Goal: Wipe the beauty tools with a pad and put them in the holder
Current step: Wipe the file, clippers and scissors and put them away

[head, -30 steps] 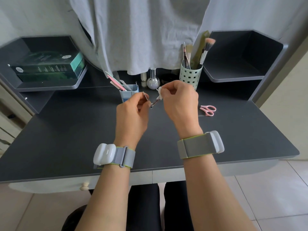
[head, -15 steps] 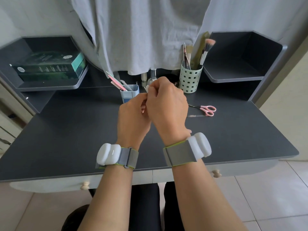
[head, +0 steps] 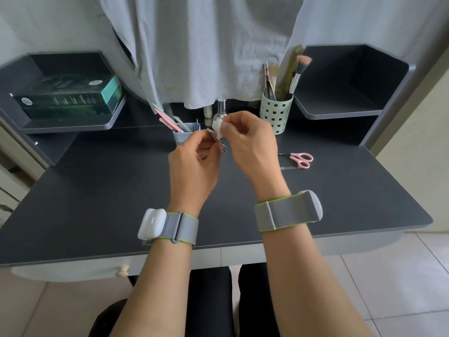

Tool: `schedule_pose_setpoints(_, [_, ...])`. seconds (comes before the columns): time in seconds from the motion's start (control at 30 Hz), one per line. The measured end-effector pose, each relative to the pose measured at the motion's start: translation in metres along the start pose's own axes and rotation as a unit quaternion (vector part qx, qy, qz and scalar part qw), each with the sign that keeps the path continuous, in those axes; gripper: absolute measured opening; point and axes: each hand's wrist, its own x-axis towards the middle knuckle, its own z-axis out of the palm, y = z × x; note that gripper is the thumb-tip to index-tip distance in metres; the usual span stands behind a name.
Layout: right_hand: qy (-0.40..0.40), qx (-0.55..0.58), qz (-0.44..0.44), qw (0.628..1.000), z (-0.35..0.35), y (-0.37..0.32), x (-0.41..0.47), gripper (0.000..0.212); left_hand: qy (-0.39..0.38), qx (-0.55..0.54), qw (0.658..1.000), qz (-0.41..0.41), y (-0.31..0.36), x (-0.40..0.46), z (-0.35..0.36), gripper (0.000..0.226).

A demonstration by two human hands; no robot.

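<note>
Fingers of the left hand pinch a small metal tool above the bench; the right hand presses a white pad against it. Behind stands the blue holder; pink scissors lie right.

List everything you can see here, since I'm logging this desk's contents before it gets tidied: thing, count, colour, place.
desk: 1, dark grey, foreground
blue holder: 1, back centre, files inside
green holder: 1, pale green, back right, brushes inside
scissors: 1, pink handles, flat on desk, right
boxes: stack, green, left shelf
bottle: 1, clear, back centre
cloth: 1, grey, hanging behind
metal tool: 1, silver, in left hand
pad: 1, white, in right hand
wristbands: 2, grey
left hand: pinching the tool
right hand: pinching the pad
</note>
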Motion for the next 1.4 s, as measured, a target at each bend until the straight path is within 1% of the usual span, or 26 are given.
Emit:
schedule_pose_setpoints(0.1, [-0.031,-0.003,-0.015,0.999,0.004,-0.001,-0.001,0.012,-0.001,-0.001,1.0,0.001,0.0,0.0,-0.001,0.011])
schedule_pose_setpoints(0.2, [-0.044,-0.006,-0.024,0.999,0.004,-0.001,0.001,0.008,0.005,0.006,1.0,-0.002,-0.001,0.002,-0.003,0.01])
schedule_pose_setpoints(0.3, [-0.037,-0.029,-0.037,0.998,0.005,0.0,0.002,0.007,0.004,0.006,1.0,0.001,-0.001,0.002,-0.003,0.012])
schedule_pose_setpoints(0.43, [-0.028,-0.073,-0.054,0.995,0.008,0.008,0.003,0.015,0.0,-0.014,1.0,-0.028,-0.004,0.003,-0.002,0.013])
schedule_pose_setpoints(0.57, [-0.018,-0.121,-0.066,0.99,0.008,0.02,0.006,0.012,0.001,-0.049,0.998,-0.046,-0.005,0.006,-0.004,0.014])
schedule_pose_setpoints(0.73, [-0.013,-0.142,-0.058,0.988,0.005,0.032,0.009,0.009,0.011,-0.07,0.996,-0.047,-0.005,0.008,-0.003,0.013])
schedule_pose_setpoints(0.87, [-0.011,-0.132,-0.044,0.99,0.006,0.036,0.009,0.008,0.012,-0.074,0.996,-0.048,-0.005,0.007,-0.001,0.012])
schedule_pose_setpoints(0.97, [-0.019,-0.133,-0.018,0.991,0.006,0.037,0.007,0.01,0.021,-0.073,0.996,-0.046,-0.004,0.007,-0.001,0.013])
schedule_pose_setpoints(1.1, [-0.053,-0.121,0.046,0.99,0.003,0.038,0.004,0.013,0.027,-0.073,0.995,-0.058,-0.005,0.007,0.001,0.012])
schedule_pose_setpoints(1.2, [-0.089,-0.068,0.094,0.989,0.001,0.037,0.001,0.014,0.018,-0.08,0.995,-0.064,-0.007,0.006,0.004,0.012])
schedule_pose_setpoints(1.3, [-0.085,0.026,0.137,0.987,-0.002,0.035,-0.001,0.014,0.008,-0.085,0.995,-0.055,-0.006,0.005,0.004,0.01])
schedule_pose_setpoints(1.4, [-0.072,0.078,0.153,0.982,-0.003,0.034,-0.003,0.016,0.001,-0.083,0.996,-0.044,-0.004,0.005,0.004,0.009])
